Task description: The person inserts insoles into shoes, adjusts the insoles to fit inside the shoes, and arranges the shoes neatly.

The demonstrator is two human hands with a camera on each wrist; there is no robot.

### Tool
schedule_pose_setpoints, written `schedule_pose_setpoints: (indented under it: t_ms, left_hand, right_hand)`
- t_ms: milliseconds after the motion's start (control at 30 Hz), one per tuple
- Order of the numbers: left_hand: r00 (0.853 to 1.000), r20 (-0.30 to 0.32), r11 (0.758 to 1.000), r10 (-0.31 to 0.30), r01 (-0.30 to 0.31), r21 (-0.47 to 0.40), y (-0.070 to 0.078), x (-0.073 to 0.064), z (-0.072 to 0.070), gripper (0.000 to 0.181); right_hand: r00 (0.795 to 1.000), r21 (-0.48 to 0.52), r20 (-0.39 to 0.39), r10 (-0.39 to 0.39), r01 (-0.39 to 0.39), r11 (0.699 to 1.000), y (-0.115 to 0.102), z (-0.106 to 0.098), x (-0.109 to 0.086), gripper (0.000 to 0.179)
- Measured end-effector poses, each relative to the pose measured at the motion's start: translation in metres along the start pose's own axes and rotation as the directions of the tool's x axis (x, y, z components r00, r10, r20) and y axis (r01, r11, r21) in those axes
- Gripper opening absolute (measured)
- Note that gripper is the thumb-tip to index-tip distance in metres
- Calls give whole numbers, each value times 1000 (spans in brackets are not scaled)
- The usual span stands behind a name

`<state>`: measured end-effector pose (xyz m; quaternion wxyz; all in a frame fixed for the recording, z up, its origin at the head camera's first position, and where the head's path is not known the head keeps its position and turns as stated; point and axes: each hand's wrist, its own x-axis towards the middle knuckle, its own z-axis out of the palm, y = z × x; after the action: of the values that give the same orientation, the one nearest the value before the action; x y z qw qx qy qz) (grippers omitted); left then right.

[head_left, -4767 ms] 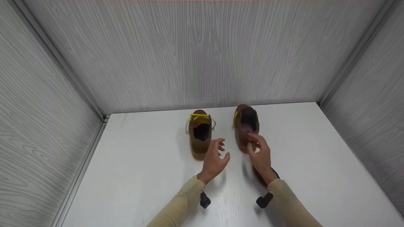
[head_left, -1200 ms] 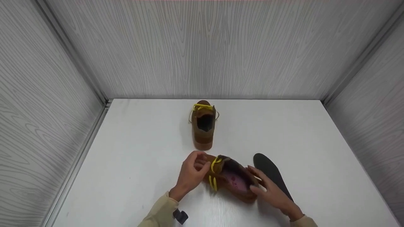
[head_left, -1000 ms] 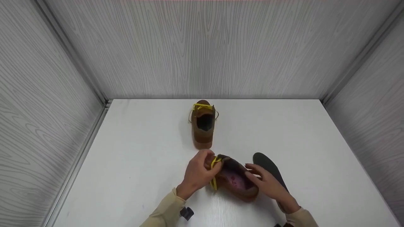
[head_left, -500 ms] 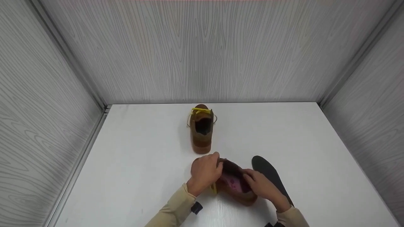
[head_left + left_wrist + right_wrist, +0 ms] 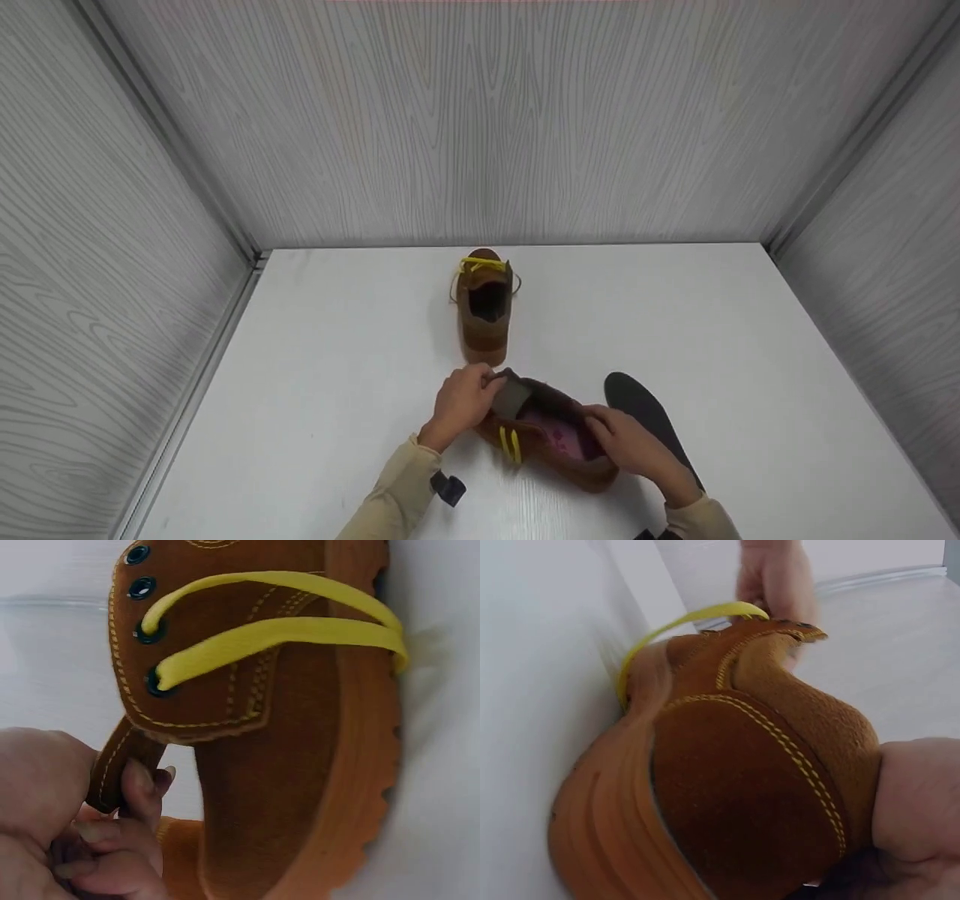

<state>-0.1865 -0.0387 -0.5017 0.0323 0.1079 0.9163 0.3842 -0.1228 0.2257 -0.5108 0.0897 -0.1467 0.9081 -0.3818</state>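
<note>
A brown leather shoe (image 5: 574, 471) with a pink insole inside lies at an angle near the front, toe to the left. My left hand (image 5: 459, 399) pinches its tongue (image 5: 511, 397), which is folded back toward the toe with its grey lining showing. In the left wrist view, the thumb and fingertips hold the tongue (image 5: 112, 769) close beside the eyelets. My right hand (image 5: 630, 444) grips the collar at the heel end, thumb inside the opening. A yellow lace (image 5: 277, 631) hangs loose from the eyelets over the shoe's side; the right wrist view shows the heel (image 5: 742, 802) close up.
Behind stands the matching shoe (image 5: 485, 334), upright with its yellow lace tied across. A dark, flat insole (image 5: 641, 405) lies on the white table (image 5: 322, 360) beside my right forearm. Grey wood-grain panels (image 5: 480, 127) enclose the table at the back and both sides.
The shoe has come from the back right to the front and been turned sideways. Lately my left hand has moved from the laces to the tongue and pulled it toward the toe; my right hand holds the collar.
</note>
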Motion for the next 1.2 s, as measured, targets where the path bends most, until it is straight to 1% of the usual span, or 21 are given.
schedule_pose_setpoints:
  t_ms: [67, 133, 200, 333, 400, 533, 633, 733, 833, 867, 933, 1000, 1067, 1100, 1133, 1167, 1200]
  left_hand:
    - [999, 0, 999, -34, 34, -36, -4, -1, 5, 16]
    - [999, -18, 998, -50, 50, -36, -7, -2, 10, 18]
    - [998, -44, 999, -44, 44, -1, -7, -4, 13, 22]
    - [995, -95, 996, -10, 19, 89, -7, -7, 12, 27]
    - [994, -105, 994, -15, 26, 103, -8, -9, 11, 28]
    - [992, -113, 992, -48, 60, 108, -12, -12, 9, 26]
    - [992, -124, 989, -38, 55, 140, -14, -14, 10, 24]
    - [987, -160, 983, 4, 25, 179, -15, -13, 10, 26]
    - [972, -235, 982, 23, 23, 188, -9, -15, 8, 28]
    - [963, -269, 985, 30, 18, 174, -6, -17, 7, 28]
    - [940, -334, 990, 63, -16, 140, 4, -25, 5, 27]
    - [919, -375, 990, 120, -82, 118, 15, -36, 6, 27]
    - [901, -384, 978, 201, -166, 122, 25, -47, 8, 30]
    - [897, -373, 970, 236, -198, 138, 29, -52, 11, 33]
    - [897, -356, 963, 261, -218, 158, 32, -55, 13, 38]
    - [901, -336, 958, 275, -226, 178, 34, -58, 15, 42]
    - [909, -311, 955, 276, -221, 200, 36, -60, 18, 46]
  right_hand:
    - [1000, 4, 7, 8, -8, 1000, 1, -2, -2, 33]
    - [1000, 9, 7, 11, -11, 1000, 2, -4, -4, 33]
    - [1000, 7, -1, 15, -15, 1000, 1, -4, -5, 33]
    - [1000, 8, -23, 20, -20, 1000, -2, -3, -5, 31]
    - [999, 11, -29, 21, -21, 1000, -5, -1, -4, 31]
    - [999, 4, -21, 37, -37, 999, -9, 2, -2, 31]
    - [998, -7, -19, 53, -53, 999, -11, 2, -1, 31]
    - [998, -6, -38, 57, -58, 998, -10, 2, -2, 31]
    - [997, 30, -58, 47, -46, 999, -8, 4, -1, 32]
    - [997, 51, -62, 48, -45, 998, -8, 5, -1, 33]
    - [996, 97, -73, 59, -52, 994, -6, 7, -1, 38]
    - [992, 145, -93, 89, -75, 987, -4, 9, -2, 44]
    - [984, 187, -132, 116, -90, 978, -2, 10, -4, 47]
    - [980, 210, -157, 124, -90, 974, 0, 10, -5, 48]
    - [974, 231, -184, 130, -86, 969, 2, 10, -6, 48]
    - [969, 251, -209, 135, -80, 965, 4, 9, -7, 46]
    - [961, 251, -240, 137, -75, 965, 7, 8, -9, 45]
